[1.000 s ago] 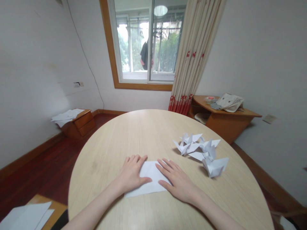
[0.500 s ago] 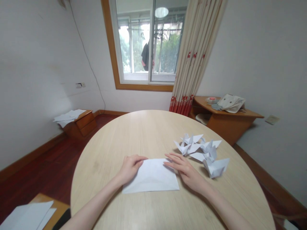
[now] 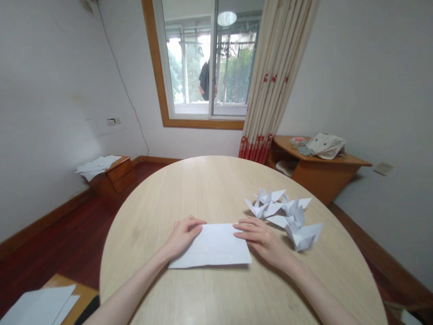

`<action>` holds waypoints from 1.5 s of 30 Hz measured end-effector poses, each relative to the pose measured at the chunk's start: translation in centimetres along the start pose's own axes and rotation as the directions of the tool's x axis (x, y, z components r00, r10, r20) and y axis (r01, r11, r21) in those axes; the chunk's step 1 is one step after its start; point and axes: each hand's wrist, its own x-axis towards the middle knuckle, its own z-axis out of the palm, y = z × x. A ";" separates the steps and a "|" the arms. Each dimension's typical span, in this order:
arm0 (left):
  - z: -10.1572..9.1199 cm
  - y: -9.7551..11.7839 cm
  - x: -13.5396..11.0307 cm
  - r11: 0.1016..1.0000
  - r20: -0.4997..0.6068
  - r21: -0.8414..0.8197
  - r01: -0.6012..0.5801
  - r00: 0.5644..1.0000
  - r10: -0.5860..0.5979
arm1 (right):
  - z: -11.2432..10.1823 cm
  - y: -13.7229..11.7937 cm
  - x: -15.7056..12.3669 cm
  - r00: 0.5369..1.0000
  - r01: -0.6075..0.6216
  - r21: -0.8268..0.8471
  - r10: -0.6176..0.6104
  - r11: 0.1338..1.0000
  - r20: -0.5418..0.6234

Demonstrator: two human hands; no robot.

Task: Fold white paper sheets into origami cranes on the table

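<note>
At the hands [image 3: 184, 235] [image 3: 267, 241], the paper's [image 3: 214, 246] far corners are hidden

White paper [image 3: 216, 246], blank, four-sided, long edge nearest, on round table [image 3: 203, 187]

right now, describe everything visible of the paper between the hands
The white paper is a plain, thin-looking sheet lying on the round table. Its near edge looks slightly lifted, shadowed beneath. The left hand touches its far left corner, the right hand its far right one. Whether it is folded is unclear.
</note>
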 end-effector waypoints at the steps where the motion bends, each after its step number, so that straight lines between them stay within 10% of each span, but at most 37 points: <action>1: -0.1 0.2 0.0 1.000 -0.001 -0.005 -0.008 1.000 0.008 | 0.0 0.0 0.0 1.000 0.007 0.004 -0.007 1.000 -0.014; 15: -2.3 1.6 -1.1 0.941 -0.158 -0.154 -0.301 0.948 0.277 | -0.4 -0.1 -0.2 0.886 -0.321 0.057 0.322 0.945 -0.334; 25: -0.7 1.3 -1.1 0.942 -0.402 0.099 -0.321 0.853 0.333 | -0.4 -0.9 0.4 0.825 -0.421 0.322 0.505 0.848 -0.254; 45: -0.2 1.8 -1.7 0.849 -0.374 0.403 -0.342 0.785 0.493 | 0.1 -2.0 0.4 0.840 -0.379 0.199 0.426 0.904 -0.337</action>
